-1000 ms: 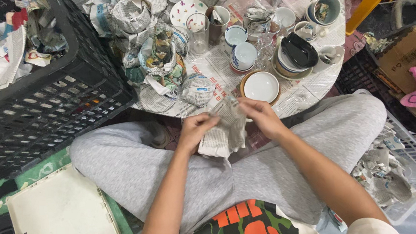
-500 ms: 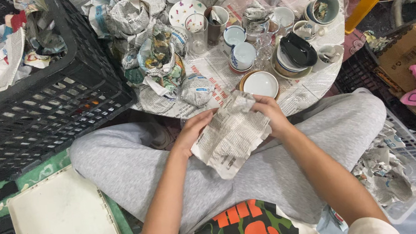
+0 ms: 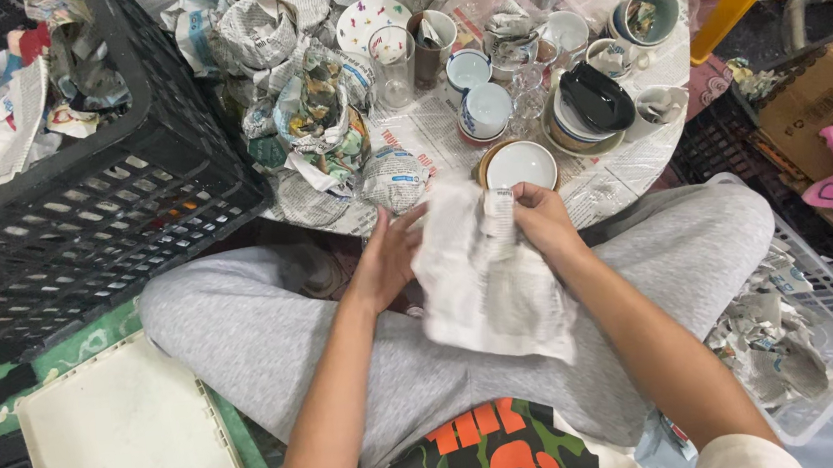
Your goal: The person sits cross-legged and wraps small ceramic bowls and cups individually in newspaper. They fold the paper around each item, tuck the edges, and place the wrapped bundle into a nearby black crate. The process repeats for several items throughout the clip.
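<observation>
A: What's biggest here?
B: A black crate left of the round worktop, which is crowded with cups, bowls and wrapped bundles.
A: And the paper?
B: A crumpled newspaper sheet hangs over the lap, just below a white bowl.
A: The hands?
B: Right hand pinches its top edge in a closed grip; left hand touches its side, fingers loosely spread

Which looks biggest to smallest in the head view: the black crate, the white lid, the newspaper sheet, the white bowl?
1. Black crate.
2. White lid.
3. Newspaper sheet, though nearness to the camera may inflate it.
4. White bowl.
</observation>
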